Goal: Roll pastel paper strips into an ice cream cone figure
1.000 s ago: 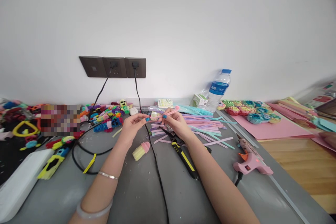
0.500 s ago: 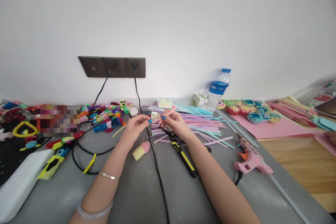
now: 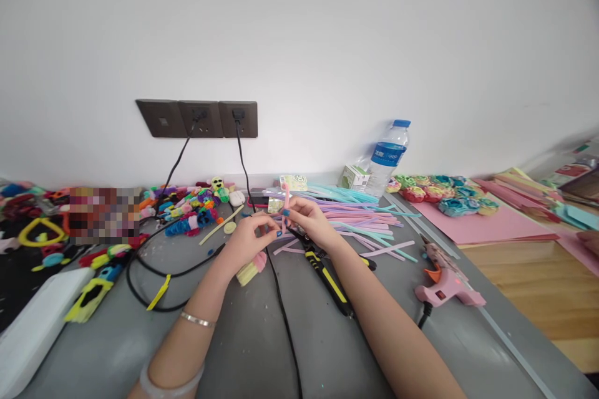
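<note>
We see fuzzy, matt fibre on the pink stem (image 3: 287, 196). Bottle (image 3: 387, 156) looks like clear, glossy plastic; tabletop (image 3: 243, 349) reads smooth, faint sheen.

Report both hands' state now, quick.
Left hand: closed, pinching the pink strip near its lower end.
Right hand: closed, pinching the same strip higher up.

Left grip (image 3: 255, 240) beside right grip (image 3: 309, 221), both pinched

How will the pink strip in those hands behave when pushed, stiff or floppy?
The pink strip likely has some stiffness, since its free end stands up above the right hand. Being so thin, it is probably light and easily bent.
</note>
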`<action>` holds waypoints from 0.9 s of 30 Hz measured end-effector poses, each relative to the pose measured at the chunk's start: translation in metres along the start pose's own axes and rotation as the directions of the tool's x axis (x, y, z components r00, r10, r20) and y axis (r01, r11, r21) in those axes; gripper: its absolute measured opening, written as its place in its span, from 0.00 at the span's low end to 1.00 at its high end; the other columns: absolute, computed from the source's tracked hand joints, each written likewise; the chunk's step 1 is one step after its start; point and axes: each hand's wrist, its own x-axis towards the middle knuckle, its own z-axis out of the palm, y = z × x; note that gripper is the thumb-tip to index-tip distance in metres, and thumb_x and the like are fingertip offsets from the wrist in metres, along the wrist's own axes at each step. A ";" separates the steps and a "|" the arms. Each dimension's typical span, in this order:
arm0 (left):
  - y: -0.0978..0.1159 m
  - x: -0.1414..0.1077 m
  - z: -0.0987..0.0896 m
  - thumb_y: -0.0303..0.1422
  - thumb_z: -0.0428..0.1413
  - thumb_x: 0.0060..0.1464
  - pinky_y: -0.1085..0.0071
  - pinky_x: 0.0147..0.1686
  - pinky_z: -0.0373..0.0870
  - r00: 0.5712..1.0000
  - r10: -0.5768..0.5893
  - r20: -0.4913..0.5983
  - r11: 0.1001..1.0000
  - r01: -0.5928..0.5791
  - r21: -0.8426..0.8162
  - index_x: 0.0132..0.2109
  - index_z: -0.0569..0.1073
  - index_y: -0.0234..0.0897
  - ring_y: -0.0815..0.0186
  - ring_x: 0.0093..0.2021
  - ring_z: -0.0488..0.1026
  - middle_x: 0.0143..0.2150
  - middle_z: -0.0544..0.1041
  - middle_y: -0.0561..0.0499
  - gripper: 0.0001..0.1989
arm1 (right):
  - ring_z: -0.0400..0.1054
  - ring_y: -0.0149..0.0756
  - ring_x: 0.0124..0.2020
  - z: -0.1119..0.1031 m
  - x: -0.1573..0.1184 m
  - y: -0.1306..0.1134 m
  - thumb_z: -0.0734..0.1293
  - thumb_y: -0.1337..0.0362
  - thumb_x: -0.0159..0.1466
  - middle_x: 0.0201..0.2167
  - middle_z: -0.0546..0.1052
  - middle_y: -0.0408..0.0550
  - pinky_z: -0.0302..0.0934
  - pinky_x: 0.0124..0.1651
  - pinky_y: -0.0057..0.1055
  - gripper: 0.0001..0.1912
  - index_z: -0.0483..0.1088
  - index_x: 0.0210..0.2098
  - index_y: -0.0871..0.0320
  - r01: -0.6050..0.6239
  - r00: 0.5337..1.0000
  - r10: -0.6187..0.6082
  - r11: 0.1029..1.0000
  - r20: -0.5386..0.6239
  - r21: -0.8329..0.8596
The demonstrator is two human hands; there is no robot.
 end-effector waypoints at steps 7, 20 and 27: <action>-0.008 0.005 -0.006 0.41 0.64 0.44 0.72 0.30 0.62 0.930 -0.239 -0.279 0.922 0.127 -0.366 0.34 0.80 0.37 0.67 0.29 0.67 0.31 0.77 0.49 0.13 | 0.69 0.31 0.27 -0.009 0.002 0.006 0.72 0.53 0.59 0.28 0.78 0.44 0.62 0.31 0.28 0.13 0.71 0.33 0.55 0.092 0.984 -0.082 0.994 -0.157 0.055; 0.003 0.004 0.004 0.41 0.63 0.44 0.73 0.26 0.55 0.933 -0.280 -0.227 0.868 0.146 -0.474 0.32 0.75 0.38 0.70 0.26 0.61 0.26 0.68 0.55 0.12 | 0.68 0.30 0.26 -0.007 0.001 0.005 0.71 0.54 0.60 0.27 0.78 0.45 0.60 0.30 0.27 0.13 0.71 0.33 0.57 0.057 0.996 -0.054 0.998 -0.068 0.037; 0.001 0.001 0.006 0.33 0.58 0.48 0.70 0.35 0.63 0.992 -0.110 -0.055 0.964 0.094 -0.247 0.32 0.74 0.38 0.65 0.33 0.68 0.33 0.73 0.52 0.03 | 0.64 0.28 0.22 -0.005 0.000 0.004 0.72 0.54 0.59 0.22 0.74 0.41 0.58 0.28 0.26 0.13 0.72 0.31 0.56 0.028 0.996 -0.026 0.999 -0.091 0.030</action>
